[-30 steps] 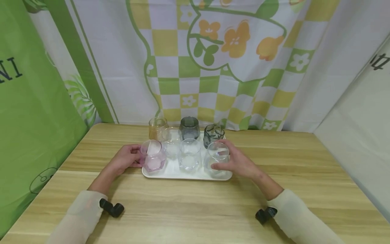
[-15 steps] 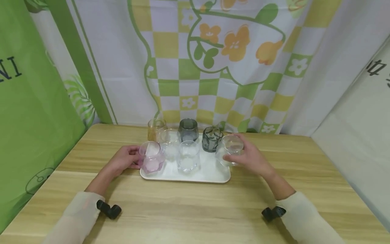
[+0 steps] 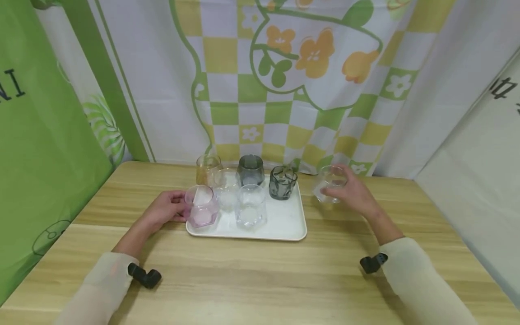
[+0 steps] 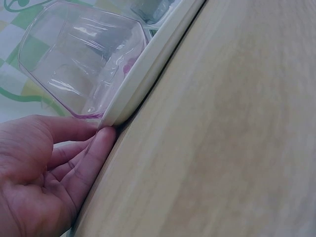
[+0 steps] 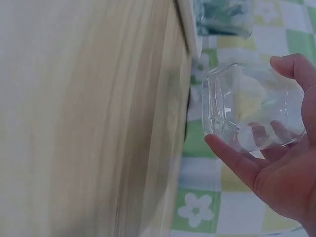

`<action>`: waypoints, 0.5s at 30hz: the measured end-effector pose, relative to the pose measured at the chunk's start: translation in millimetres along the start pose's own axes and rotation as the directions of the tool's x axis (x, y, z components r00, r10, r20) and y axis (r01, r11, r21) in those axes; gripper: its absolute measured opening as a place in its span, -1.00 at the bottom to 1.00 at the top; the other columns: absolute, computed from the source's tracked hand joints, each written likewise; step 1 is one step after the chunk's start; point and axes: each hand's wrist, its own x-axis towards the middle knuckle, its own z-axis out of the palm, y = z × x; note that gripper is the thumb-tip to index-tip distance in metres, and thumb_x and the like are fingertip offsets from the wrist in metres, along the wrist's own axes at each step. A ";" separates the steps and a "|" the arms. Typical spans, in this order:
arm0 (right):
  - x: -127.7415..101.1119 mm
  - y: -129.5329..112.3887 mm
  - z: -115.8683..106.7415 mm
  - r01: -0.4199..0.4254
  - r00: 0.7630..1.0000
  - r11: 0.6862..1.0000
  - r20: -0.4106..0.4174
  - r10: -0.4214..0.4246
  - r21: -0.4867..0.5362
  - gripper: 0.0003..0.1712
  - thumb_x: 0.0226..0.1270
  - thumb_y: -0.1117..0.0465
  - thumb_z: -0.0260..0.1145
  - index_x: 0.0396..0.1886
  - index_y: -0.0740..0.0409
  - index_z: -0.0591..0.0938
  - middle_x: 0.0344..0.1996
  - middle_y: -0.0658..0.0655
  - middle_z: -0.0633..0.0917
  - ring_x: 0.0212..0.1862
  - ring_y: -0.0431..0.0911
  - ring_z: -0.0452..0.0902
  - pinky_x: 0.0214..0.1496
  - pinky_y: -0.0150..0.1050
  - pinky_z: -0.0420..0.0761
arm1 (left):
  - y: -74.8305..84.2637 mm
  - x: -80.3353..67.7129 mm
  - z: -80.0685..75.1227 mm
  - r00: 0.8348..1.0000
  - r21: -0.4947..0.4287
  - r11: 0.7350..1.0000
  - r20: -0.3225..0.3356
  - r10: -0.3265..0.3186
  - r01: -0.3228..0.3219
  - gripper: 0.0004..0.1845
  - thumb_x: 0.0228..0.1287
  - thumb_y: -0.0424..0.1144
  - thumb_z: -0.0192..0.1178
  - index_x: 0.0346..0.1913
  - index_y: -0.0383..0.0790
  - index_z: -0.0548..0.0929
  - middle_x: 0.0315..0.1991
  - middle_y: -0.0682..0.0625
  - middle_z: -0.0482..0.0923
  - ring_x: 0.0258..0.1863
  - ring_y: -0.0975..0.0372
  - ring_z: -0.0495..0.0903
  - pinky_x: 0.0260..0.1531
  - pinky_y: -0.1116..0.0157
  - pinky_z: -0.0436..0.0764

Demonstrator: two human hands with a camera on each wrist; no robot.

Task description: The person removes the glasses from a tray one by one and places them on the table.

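Head view: the right hand [image 3: 351, 192] now has the clear glass [image 3: 328, 184] out past the right rim of the white tray [image 3: 284, 225], lifted above the wooden table [image 3: 260, 271]; a second ago that glass stood in the tray's near right corner, so that corner is now bare. The fingers wrap the glass firmly. The left hand [image 3: 164, 212] has not budged, steadying the tray edge beside the pink glass [image 3: 200, 206]. Five glasses remain on or by the tray.

Left wrist view: fingertips [image 4: 101, 140] press against the tray rim [image 4: 148, 64], relaxed, gripping nothing. The pink glass [image 4: 81, 57] sits just inside; the rest is cut off.

Right wrist view: thumb and fingers [image 5: 232, 158] curl round the clear glass [image 5: 252, 106], held off the table. Whether it holds anything is hard to tell.
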 end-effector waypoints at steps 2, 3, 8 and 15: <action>4.8 3.4 -2.9 -0.004 1.000 1.000 -0.002 0.004 -0.010 0.04 0.31 0.06 0.50 0.59 0.22 0.11 0.52 0.35 0.24 0.40 0.33 0.31 0.22 0.21 0.58 | 0.9 -0.2 -0.1 1.000 0.001 1.000 -0.001 0.003 -0.003 -0.54 0.45 -0.52 0.11 0.33 -0.63 0.36 -0.18 -0.18 0.59 -0.33 0.22 0.63 -0.30 0.27 0.79; 7.1 5.2 -4.1 -0.003 1.000 1.000 -0.005 0.003 -0.019 0.03 0.32 0.06 0.50 0.59 0.24 0.11 0.52 0.35 0.24 0.40 0.34 0.32 0.24 0.23 0.57 | 1.2 -0.5 -0.1 1.000 0.004 1.000 0.003 0.008 -0.008 -0.54 0.45 -0.51 0.11 0.33 -0.64 0.36 -0.18 -0.18 0.58 -0.33 0.22 0.63 -0.30 0.27 0.79; 17.1 12.0 -7.8 -0.023 0.999 1.000 -0.023 0.023 -0.015 0.05 0.33 0.06 0.48 0.59 0.27 0.09 0.50 0.38 0.26 0.37 0.37 0.35 0.30 0.26 0.51 | 2.4 -0.3 1.0 1.000 0.005 1.000 0.004 0.014 -0.014 -0.54 0.45 -0.50 0.11 0.32 -0.64 0.37 -0.19 -0.18 0.59 -0.34 0.22 0.63 -0.31 0.28 0.79; 27.5 19.5 -3.4 -0.075 0.996 0.997 -0.053 0.075 -0.006 0.09 0.32 0.03 0.48 0.62 0.23 0.05 0.50 0.39 0.27 0.36 0.36 0.36 0.30 0.25 0.51 | 3.1 -0.4 0.1 1.000 0.009 1.000 -0.009 -0.005 0.005 -0.50 0.46 -0.49 0.11 0.38 -0.63 0.33 -0.13 -0.22 0.59 -0.32 0.21 0.62 -0.28 0.27 0.79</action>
